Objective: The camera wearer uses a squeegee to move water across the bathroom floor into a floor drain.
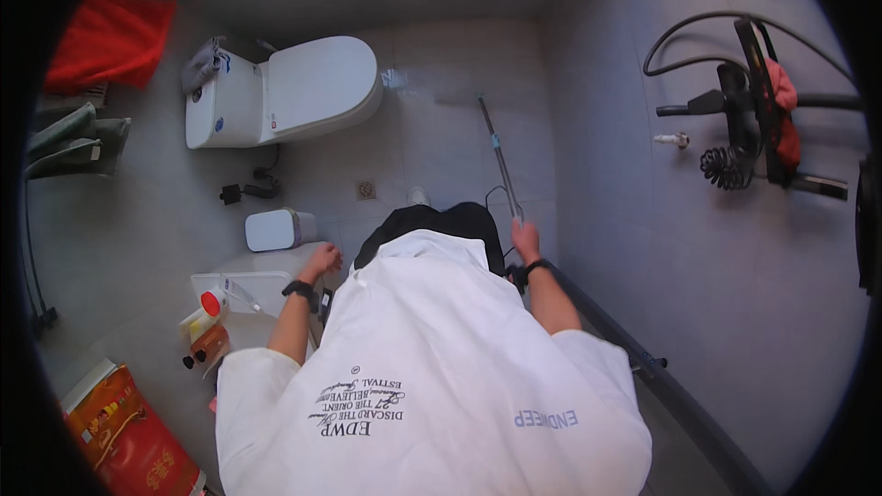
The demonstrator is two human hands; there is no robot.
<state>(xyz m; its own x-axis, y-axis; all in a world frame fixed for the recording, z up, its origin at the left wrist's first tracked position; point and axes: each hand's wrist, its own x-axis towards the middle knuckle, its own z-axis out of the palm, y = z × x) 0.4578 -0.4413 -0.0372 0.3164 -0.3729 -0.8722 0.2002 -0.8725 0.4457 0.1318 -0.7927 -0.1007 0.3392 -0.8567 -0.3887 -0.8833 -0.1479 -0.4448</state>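
Note:
My right hand (526,241) is closed around the lower end of a thin grey metal pole (501,158) with a light blue joint. The pole slants away over the tiled floor, and its far end lies near the right wall; what tool it belongs to cannot be told. My left hand (326,260) holds nothing that I can see, its fingers loosely curled and apart, beside the edge of a white washbasin (303,260). Black bands circle both wrists. A white toilet (324,83) with its lid down stands ahead on the left.
A white lidded bin (272,231) stands left of my left hand. Toiletries, among them a tube (241,294), sit by the basin. A floor drain (366,190) lies ahead. Shower fittings and a hose (741,103) project from the right wall; a dark rail (661,372) runs behind my right arm.

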